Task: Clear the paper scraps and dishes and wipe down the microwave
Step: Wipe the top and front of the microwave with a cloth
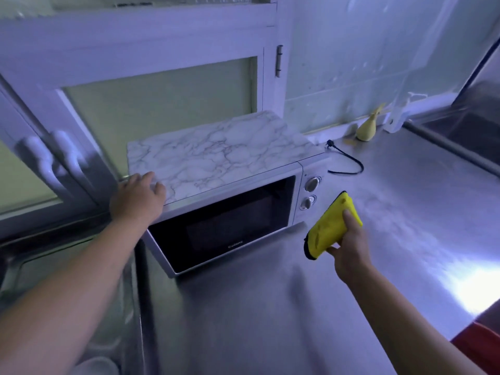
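The microwave (224, 220) has a white casing, a black glass door and two silver knobs (312, 184), and its top bears a marble pattern of white crossed by grey-brown veins. The cloth (332, 228) is bright yellow with a black edge, the power cord (349, 163) is black, and the steel counter (297, 307) is plain grey with a bluish sheen. The window frame (135, 31) is white around pale green frosted panes, the small object (366, 128) by the wall is pale yellow, and the fabric (481, 345) at the lower right is red.
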